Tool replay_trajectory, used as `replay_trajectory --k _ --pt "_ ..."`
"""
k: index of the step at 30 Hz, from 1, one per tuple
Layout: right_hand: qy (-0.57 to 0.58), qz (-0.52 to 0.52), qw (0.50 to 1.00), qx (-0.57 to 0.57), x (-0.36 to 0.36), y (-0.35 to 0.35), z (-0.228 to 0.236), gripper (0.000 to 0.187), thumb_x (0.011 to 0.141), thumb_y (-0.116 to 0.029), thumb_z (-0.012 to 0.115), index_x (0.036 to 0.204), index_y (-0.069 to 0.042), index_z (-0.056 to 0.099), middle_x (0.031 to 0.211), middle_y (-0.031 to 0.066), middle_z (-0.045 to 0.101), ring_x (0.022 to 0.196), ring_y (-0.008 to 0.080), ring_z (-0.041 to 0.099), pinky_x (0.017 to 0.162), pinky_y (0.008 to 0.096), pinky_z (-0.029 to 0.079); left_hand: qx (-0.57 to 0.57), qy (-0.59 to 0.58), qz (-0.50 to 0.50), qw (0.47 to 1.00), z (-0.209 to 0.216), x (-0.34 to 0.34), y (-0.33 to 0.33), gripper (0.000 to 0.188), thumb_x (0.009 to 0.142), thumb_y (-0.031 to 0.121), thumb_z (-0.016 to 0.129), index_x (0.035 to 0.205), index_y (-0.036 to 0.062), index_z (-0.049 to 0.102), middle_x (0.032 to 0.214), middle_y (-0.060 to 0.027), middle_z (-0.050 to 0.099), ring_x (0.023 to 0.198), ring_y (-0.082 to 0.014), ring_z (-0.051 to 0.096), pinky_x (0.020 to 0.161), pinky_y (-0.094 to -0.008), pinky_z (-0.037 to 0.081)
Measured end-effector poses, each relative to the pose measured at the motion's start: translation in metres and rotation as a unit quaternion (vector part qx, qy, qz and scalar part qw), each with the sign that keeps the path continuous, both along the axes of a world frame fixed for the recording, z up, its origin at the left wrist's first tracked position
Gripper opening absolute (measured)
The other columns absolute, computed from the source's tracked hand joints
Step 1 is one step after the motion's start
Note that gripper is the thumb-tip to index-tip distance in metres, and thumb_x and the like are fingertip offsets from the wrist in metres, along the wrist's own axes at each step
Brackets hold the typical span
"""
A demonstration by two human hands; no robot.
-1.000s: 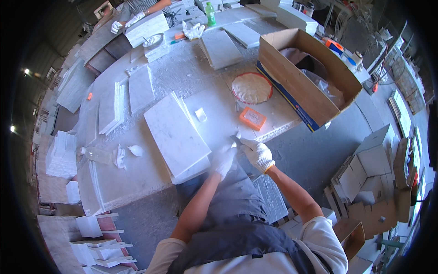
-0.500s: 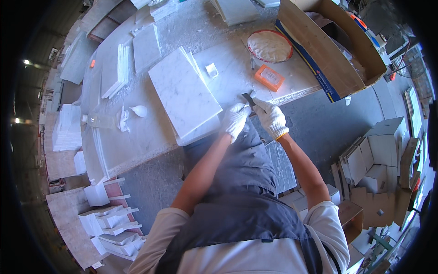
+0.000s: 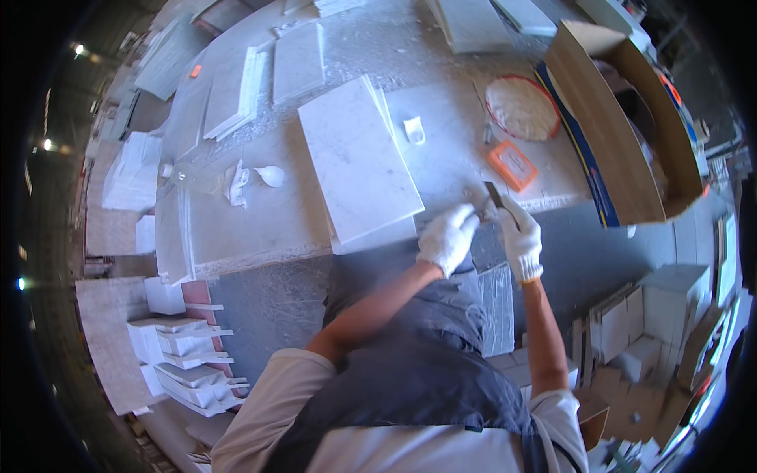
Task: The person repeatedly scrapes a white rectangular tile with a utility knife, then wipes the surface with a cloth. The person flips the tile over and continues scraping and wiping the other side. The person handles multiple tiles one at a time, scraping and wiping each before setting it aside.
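In my gloved right hand (image 3: 521,240) is a small dark flat-bladed tool (image 3: 494,194), like a putty knife, its blade pointing up and away. My left hand (image 3: 446,240), also in a white glove, is closed beside it at the table's front edge. Its fingertips are bunched near the tool, and what they hold is hidden. To the left of my hands, a white, grey-veined stone tile (image 3: 359,158) lies on top of others. Beyond the right hand sit an orange block-shaped packet (image 3: 512,165) and a red-rimmed round dish of whitish paste (image 3: 522,109).
A long cardboard box (image 3: 631,165) overhangs the table's right edge. A white curled scrap (image 3: 413,131), a clear bottle (image 3: 193,178) and stacked tiles (image 3: 236,94) share the dusty table (image 3: 260,229). White boxes (image 3: 674,292) stand on the floor at right.
The view has shifted, so the table's things appear farther right and lower. My hands have drawn slightly apart, with the dark tool still in the right.
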State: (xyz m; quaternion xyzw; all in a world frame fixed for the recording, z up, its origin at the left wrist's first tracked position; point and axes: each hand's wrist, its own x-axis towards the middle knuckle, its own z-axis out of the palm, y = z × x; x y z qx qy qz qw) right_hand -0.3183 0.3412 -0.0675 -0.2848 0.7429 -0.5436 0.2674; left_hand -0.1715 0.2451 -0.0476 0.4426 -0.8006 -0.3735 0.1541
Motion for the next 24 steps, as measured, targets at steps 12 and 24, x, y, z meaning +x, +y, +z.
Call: replay_trajectory --k 12,24 --pt "0.062 -0.058 0.996 -0.009 -0.006 0.0 -0.013 0.036 0.101 -0.013 0.065 0.136 -0.005 0.068 0.082 -0.0007 0.067 0.058 0.0046 0.053 0.053 0.0232 0.045 -0.483 -0.186 -0.049 0.854 -0.025 -0.009 -0.015 0.023 0.092 0.024 0.062 0.113 0.0305 0.069 0.076 0.0022 0.054 0.059 -0.0208 0.058 0.043 -0.0422 0.043" --pt "0.173 0.113 0.976 0.073 -0.013 -0.004 0.012 0.034 0.098 -0.019 0.066 0.128 -0.004 0.07 0.115 0.0208 0.074 0.106 0.033 0.073 0.093 0.036 0.055 -0.497 -0.212 -0.081 0.838 -0.037 -0.002 -0.02 0.021 0.092 0.024 0.066 0.112 0.031 0.07 0.077 0.0023 0.057 0.061 -0.0215 0.058 0.045 -0.0407 0.046"
